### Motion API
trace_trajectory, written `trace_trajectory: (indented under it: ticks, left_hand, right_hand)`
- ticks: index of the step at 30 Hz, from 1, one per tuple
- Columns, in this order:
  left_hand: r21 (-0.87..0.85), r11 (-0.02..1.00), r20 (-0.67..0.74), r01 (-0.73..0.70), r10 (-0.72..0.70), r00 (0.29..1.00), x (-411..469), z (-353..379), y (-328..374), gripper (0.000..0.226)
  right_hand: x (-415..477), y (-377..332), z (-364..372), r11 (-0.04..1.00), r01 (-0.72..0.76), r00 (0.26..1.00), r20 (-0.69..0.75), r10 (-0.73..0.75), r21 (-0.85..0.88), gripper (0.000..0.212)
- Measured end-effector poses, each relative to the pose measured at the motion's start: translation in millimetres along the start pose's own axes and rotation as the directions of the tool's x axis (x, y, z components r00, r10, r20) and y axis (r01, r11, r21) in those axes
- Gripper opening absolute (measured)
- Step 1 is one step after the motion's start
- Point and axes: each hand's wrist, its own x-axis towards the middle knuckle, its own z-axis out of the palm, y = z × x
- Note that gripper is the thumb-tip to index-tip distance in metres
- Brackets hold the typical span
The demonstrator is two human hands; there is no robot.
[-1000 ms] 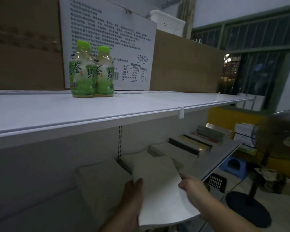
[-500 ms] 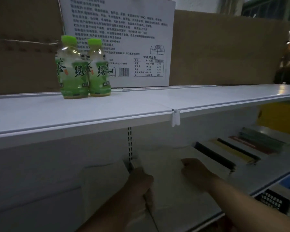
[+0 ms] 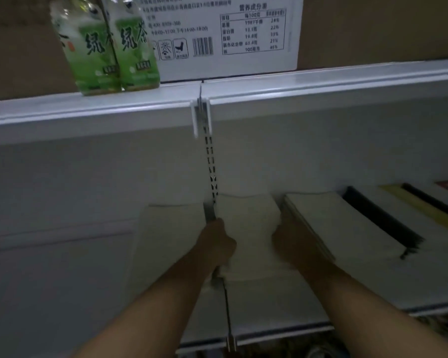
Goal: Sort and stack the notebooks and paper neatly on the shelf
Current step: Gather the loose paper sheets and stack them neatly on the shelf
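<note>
Dim white metal shelving, slotted upright, pale back panel, brown cardboard behind.

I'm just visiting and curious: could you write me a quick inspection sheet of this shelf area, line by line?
Surface: white lower shelf, dimly lit, below an upper shelf.
Job's things: pale paper stack held between both hands; another pale stack to its left; notebooks in a row to its right, some with dark or yellow spines.
Clutter: two green tea bottles and a printed carton on the upper shelf.
Hands: left hand and right hand grip the stack's sides.
Cables: nothing seen.
Surroundings: slotted metal upright on the back panel; brown cardboard behind the bottles.
</note>
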Motion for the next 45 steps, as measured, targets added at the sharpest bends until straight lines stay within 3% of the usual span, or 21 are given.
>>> trace_trajectory:
  ticks: [2, 3, 6, 9, 10, 14, 17, 20, 23, 25, 28, 32, 38, 42, 45]
  left_hand:
    - [-0.012, 1.0, -0.02, -0.008, 0.008, 1.0, 1.0, 2.1, 0.9, 0.014]
    - [-0.018, 1.0, -0.038, -0.008, 0.007, 0.999, 0.3, 2.2, 2.9, 0.011]
    - [-0.047, 0.999, -0.077, 0.026, -0.03, 0.997, -0.3, 4.6, 2.5, 0.02]
    - [-0.057, 0.997, -0.067, 0.057, -0.06, 0.996, -5.0, 2.2, 8.1, 0.019]
    - [-0.057, 0.997, -0.039, 0.051, -0.053, 0.998, -7.1, -1.8, 13.4, 0.009]
    - [0.008, 0.994, 0.095, -0.109, 0.108, 0.99, -22.7, -27.1, 20.1, 0.056]
    - [0.201, 0.951, 0.157, -0.236, 0.206, 0.966, -45.1, -64.2, -10.7, 0.056]
    - [0.433, 0.884, 0.028, -0.174, 0.18, 0.983, -72.7, -123.5, -67.8, 0.054]
    - [0.533, 0.844, -0.121, -0.052, 0.137, 0.983, -103.9, -198.6, -126.9, 0.052]
    - [0.558, 0.829, -0.18, 0.041, 0.073, 0.981, -127.5, -248.7, -164.8, 0.054]
    - [0.605, 0.781, -0.255, 0.154, 0.007, 0.967, -165.0, -298.3, -222.0, 0.06]
    - [0.49, 0.846, -0.269, 0.21, -0.082, 0.96, -219.6, -323.1, -279.4, 0.063]
    - [0.533, 0.811, -0.299, 0.24, -0.084, 0.951, -266.1, -359.0, -349.4, 0.059]
    - [0.721, 0.642, -0.281, 0.261, -0.073, 0.957, -287.1, -376.1, -398.0, 0.056]
    - [0.708, 0.653, -0.246, 0.268, -0.127, 0.961, -292.6, -380.2, -434.0, 0.055]
  right_hand:
    - [-4.9, 0.8, 0.2, 0.995, 0.041, 0.998, -0.043, -0.038, 0.088, 0.052]
    - [-7.0, 3.4, 3.5, 0.994, 0.085, 0.988, -0.135, -0.075, 0.065, 0.055]
    - [-10.9, 12.4, 14.4, 0.942, 0.326, 0.871, -0.364, -0.331, -0.077, 0.043]
    - [-18.5, 9.6, 14.6, 0.857, 0.472, 0.82, -0.252, -0.513, -0.208, 0.039]
    - [-20.5, 6.5, 12.2, 0.848, 0.469, 0.828, -0.211, -0.519, -0.248, 0.044]
    - [-26.4, -1.1, 9.6, 0.861, 0.402, 0.879, -0.132, -0.458, -0.31, 0.064]
    - [-31.9, -11.4, 13.0, 0.835, 0.335, 0.91, -0.081, -0.407, -0.436, 0.038]
    - [-42.0, -33.4, -0.4, 0.747, 0.291, 0.951, 0.091, -0.297, -0.598, 0.029]
    - [-64.9, -79.0, 5.8, 0.694, 0.276, 0.943, 0.049, -0.328, -0.665, 0.042]
    - [-91.8, -130.8, 27.5, 0.706, 0.373, 0.898, 0.041, -0.439, -0.602, 0.049]
    - [-148.6, -217.7, 80.0, 0.635, 0.608, 0.789, 0.271, -0.552, -0.476, 0.055]
    - [-215.6, -305.7, 157.9, 0.535, 0.792, 0.608, 0.455, -0.65, -0.294, 0.058]
    - [-280.4, -375.7, 231.3, 0.417, 0.883, 0.456, 0.606, -0.652, -0.215, 0.058]
    - [-286.9, -401.5, 262.3, 0.363, 0.905, 0.417, 0.629, -0.656, -0.221, 0.057]
    - [-280.7, -424.2, 289.9, 0.356, 0.912, 0.399, 0.638, -0.659, -0.203, 0.057]
